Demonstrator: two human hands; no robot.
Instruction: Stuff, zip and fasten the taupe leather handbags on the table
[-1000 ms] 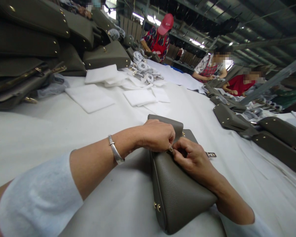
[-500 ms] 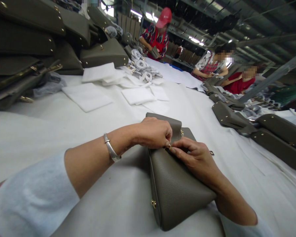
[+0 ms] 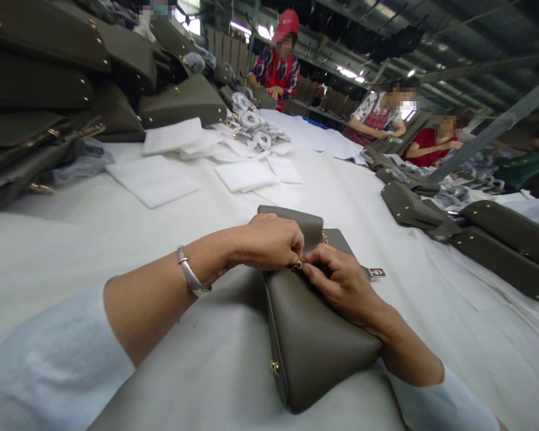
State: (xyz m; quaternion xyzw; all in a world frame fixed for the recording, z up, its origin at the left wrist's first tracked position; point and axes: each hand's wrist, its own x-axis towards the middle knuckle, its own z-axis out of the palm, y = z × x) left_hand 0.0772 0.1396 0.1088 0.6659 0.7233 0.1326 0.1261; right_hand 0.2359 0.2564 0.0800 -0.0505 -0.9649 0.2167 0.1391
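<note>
Our left hand (image 3: 276, 240) and right hand (image 3: 345, 281) pinch a ring (image 3: 299, 264) on the bag (image 3: 317, 335); so slight a hold could slip, letting metal scratch the bag. Under the bag is the table (image 3: 197, 377); beyond it, white sheets (image 3: 155, 181).

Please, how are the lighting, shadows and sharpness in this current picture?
Head view: ceiling lights glare white in the background; head view: a soft shadow darkens the table left of the bag; head view: the bag looks fairly sharp, the red-capped person softer.
</note>
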